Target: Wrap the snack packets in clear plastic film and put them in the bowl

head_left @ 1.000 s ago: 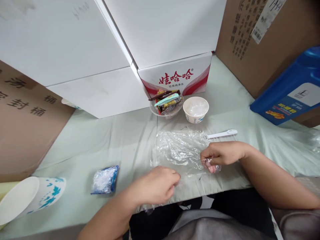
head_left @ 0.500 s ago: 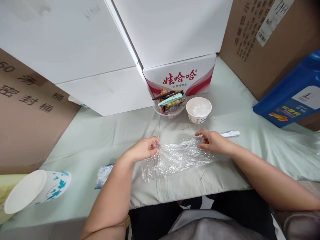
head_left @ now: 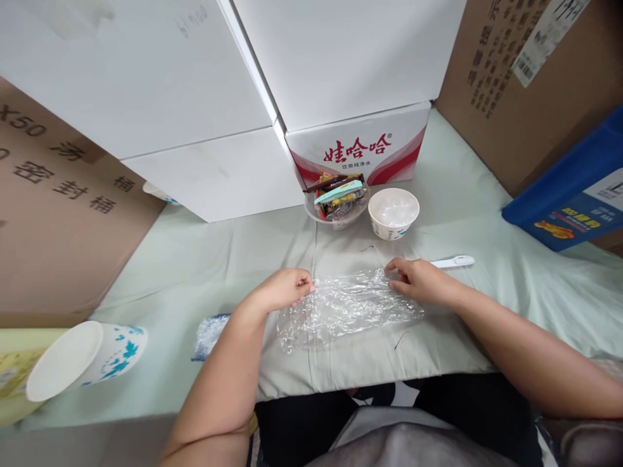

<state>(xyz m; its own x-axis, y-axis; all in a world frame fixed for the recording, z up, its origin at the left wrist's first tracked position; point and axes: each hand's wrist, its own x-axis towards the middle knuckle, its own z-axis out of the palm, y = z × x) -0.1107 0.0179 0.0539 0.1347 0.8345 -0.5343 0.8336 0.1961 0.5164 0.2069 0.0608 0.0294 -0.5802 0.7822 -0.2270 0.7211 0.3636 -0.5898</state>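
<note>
A crinkled sheet of clear plastic film (head_left: 350, 305) lies spread on the cloth-covered table between my hands. My left hand (head_left: 289, 287) pinches its upper left edge, thumb and fingers closed together. At the film's right end, my right hand (head_left: 413, 280) rests with thumb and index finger apart, touching the plastic. A white plastic handle (head_left: 455, 261) sticks out beyond the right hand; its other end is hidden. Past the film stands a paper bowl (head_left: 393, 227) with clear plastic inside. Beside that bowl, a clear bowl (head_left: 335, 220) holds several colourful wrapped packets (head_left: 341, 192).
White boxes (head_left: 204, 175) and a red-and-white carton (head_left: 363, 152) wall off the back. Brown cartons (head_left: 63, 194) flank both sides. At right stands a blue jug (head_left: 559, 207). A paper tub (head_left: 117, 353) lies tilted at left, with a blue-and-silver packet (head_left: 207, 334) near my left forearm.
My left fingers have closed on the film's edge. My right hand stays almost in place at the other end. The whole view has shifted slightly.
</note>
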